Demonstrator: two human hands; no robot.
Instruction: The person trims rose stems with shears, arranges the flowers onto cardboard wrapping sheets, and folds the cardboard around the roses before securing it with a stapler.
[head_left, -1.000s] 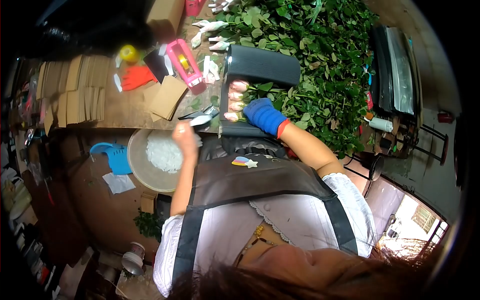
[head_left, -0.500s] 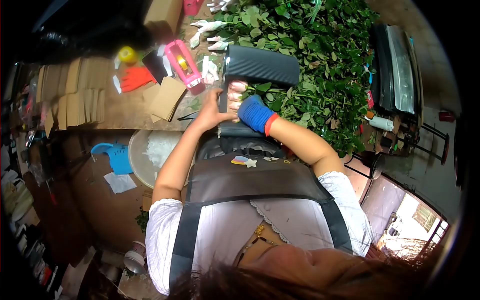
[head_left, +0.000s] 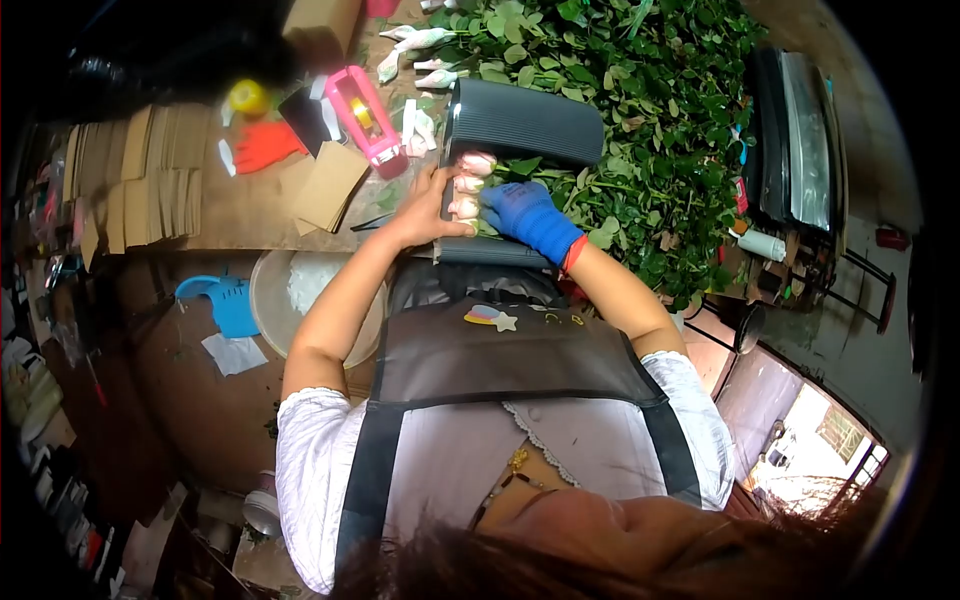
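Observation:
A row of pale pink roses [head_left: 465, 184] lies on a dark corrugated sheet [head_left: 527, 122], their stems pointing right into the leaves. My bare left hand [head_left: 428, 212] is at the left ends of the blooms. Its thumb and fingers are spread apart, the thumb by the lowest bloom and the fingertips higher along the row. My right hand [head_left: 522, 212], in a blue glove, is closed over the stems just right of the blooms, its fingertips touching the lower roses. The fingers of the glove partly hide what they hold.
Leafy stems [head_left: 640, 130] cover the right of the table. Wrapped blooms [head_left: 420, 40] lie at the top. Left of the sheet are a pink tape dispenser [head_left: 365, 120], cardboard pieces [head_left: 333, 187] and a red glove [head_left: 268, 147]. A basin [head_left: 270, 310] stands below the table edge.
My left hand has let go of a white item and moved up and right to the roses, its fingers now apart. My right hand has shifted slightly along the row. The view has tilted slightly.

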